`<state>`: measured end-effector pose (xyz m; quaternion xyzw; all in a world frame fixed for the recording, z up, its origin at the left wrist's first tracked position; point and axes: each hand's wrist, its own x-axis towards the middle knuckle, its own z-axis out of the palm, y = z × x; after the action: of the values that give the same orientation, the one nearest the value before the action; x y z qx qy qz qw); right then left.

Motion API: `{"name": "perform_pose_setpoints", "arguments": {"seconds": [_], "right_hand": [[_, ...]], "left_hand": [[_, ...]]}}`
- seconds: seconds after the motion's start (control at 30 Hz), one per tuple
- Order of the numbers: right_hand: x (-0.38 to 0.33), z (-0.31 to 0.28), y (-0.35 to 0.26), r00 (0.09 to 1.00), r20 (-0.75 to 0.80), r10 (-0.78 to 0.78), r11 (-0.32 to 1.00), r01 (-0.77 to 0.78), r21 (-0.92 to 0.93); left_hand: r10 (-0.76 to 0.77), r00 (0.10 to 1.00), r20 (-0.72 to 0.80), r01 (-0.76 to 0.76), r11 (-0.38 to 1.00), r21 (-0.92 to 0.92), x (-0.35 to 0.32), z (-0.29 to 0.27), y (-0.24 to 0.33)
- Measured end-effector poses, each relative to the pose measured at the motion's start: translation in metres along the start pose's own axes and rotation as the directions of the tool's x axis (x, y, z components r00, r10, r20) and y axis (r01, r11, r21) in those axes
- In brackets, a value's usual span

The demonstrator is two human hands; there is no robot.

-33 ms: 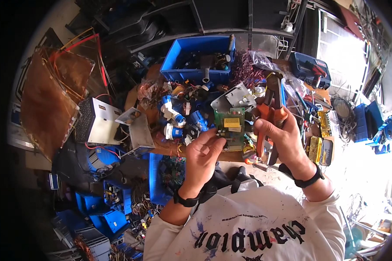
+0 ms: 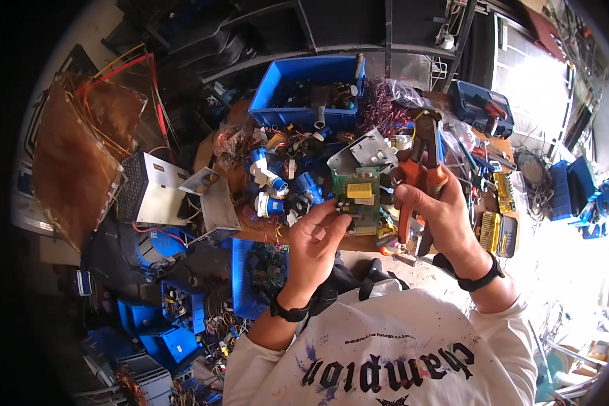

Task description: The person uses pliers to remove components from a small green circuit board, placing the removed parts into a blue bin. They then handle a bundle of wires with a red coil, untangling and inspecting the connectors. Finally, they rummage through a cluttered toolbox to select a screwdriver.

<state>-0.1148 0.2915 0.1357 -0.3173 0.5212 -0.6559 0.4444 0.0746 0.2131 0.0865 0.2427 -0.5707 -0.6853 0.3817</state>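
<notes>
A green circuit board (image 2: 367, 215) with a yellow block-shaped component (image 2: 359, 191) is pinched at its left edge between the thumb and fingers of my left hand (image 2: 316, 237). My right hand (image 2: 443, 213) is wrapped round the orange handles of a pair of large pliers or cutters (image 2: 423, 145), whose dark jaws point away from me, beyond the board's right side. The jaws touch nothing that I can make out. Just behind the board lies a bent grey metal plate (image 2: 372, 149). Blue-and-white plug connectors (image 2: 267, 172) lie to the left of the board on the bench.
A blue bin (image 2: 304, 88) with dark parts stands at the bench's back. A white metal case (image 2: 157, 188) sits at left. Toolbox (image 2: 484, 108) and yellow bit sets (image 2: 490, 233) are on the right. Below the bench edge is another blue crate (image 2: 240, 277) holding boards.
</notes>
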Motion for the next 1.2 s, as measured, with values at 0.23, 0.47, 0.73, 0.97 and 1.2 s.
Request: {"name": "perform_pose_setpoints", "arguments": {"seconds": [0.23,0.47,0.73,0.97,1.2], "right_hand": [[0.001,-0.009,0.001,0.998,0.051,-0.046,0.997,0.049,-0.061],[0.000,-0.011,0.000,0.998,0.064,-0.018,1.000,0.018,0.000],[0.001,-0.011,0.000,0.998,0.052,-0.017,0.997,0.021,-0.074],[0.000,-0.011,0.008,0.997,0.008,0.076,0.997,-0.076,0.034],[-0.001,-0.016,0.015,0.996,0.018,0.084,0.995,-0.085,0.050]], "left_hand": [[-0.005,0.999,0.032,0.005,1.000,-0.003,0.001,0.000,0.004],[-0.018,0.999,0.045,0.017,1.000,0.021,0.000,0.000,0.006],[-0.072,0.995,0.065,0.071,0.997,0.018,-0.003,0.000,0.009],[-0.141,0.987,0.072,0.142,0.990,-0.016,-0.004,-0.004,0.004],[-0.218,0.975,0.048,0.223,0.962,-0.158,-0.005,-0.001,0.003]]}}
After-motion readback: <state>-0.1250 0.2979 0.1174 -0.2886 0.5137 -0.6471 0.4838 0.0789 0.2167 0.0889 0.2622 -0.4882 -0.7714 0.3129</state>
